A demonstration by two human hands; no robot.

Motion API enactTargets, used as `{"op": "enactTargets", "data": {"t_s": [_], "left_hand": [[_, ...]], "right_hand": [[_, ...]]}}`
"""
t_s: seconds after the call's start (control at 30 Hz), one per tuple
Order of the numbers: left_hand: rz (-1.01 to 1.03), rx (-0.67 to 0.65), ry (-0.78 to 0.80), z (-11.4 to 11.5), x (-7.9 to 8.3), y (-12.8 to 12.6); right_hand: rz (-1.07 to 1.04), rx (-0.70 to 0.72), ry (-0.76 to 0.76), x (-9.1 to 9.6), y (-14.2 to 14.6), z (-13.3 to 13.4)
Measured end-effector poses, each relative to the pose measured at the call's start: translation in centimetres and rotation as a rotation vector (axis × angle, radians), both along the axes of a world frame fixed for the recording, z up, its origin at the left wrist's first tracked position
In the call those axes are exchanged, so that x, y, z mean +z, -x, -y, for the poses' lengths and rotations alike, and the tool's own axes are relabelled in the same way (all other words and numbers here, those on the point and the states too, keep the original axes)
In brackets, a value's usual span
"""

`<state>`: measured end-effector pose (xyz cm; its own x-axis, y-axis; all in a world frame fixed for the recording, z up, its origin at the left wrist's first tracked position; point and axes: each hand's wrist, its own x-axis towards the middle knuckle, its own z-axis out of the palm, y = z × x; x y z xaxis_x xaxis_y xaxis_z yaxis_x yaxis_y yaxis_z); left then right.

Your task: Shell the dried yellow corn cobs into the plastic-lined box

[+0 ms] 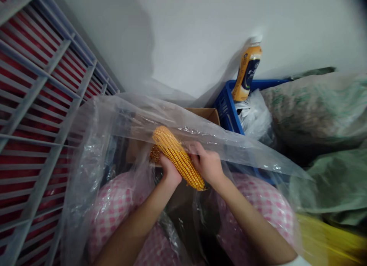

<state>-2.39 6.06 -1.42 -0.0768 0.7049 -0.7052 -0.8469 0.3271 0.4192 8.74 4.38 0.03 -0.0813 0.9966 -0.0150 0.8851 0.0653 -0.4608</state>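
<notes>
White wall (200, 36) standing behind. Corn cob (177, 158) lying tilted between both hands, inside mouth of clear plastic bag (218, 138). Left hand (170, 170) cupping cob from below, fingers wrapped round; right hand (206, 163) gripping other side, fingers curled over kernels. Cardboard box (203, 115) sitting beyond bag, blue crate (228, 109) beside it, orange bottle (247, 69) leaning on crate, green sacks (315, 109) bulging right, grey rack (37, 105) running left.

The clear plastic sheet (218, 138) is thin and glossy, the corn cob (177, 158) has shiny, smooth kernels, the cardboard box (205, 114) looks matt, and the blue plastic crate (228, 109) looks smooth.
</notes>
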Motion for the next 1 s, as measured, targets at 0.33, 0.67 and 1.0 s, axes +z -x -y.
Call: {"op": "enactTargets", "data": {"t_s": [0.33,0.67,1.0], "left_hand": [[-0.012,0.055,0.024,0.0,0.3,-0.1],[-0.041,0.089,0.037,-0.1,-0.8,0.1],[-0.028,0.032,-0.009,-0.3,-0.3,-0.1]], "right_hand": [[0.142,0.166,-0.019,0.4,-0.1,0.4],[0.272,0.291,-0.072,0.1,0.4,1.2],[-0.154,-0.052,0.040,0.4,-0.1,0.6]]}}
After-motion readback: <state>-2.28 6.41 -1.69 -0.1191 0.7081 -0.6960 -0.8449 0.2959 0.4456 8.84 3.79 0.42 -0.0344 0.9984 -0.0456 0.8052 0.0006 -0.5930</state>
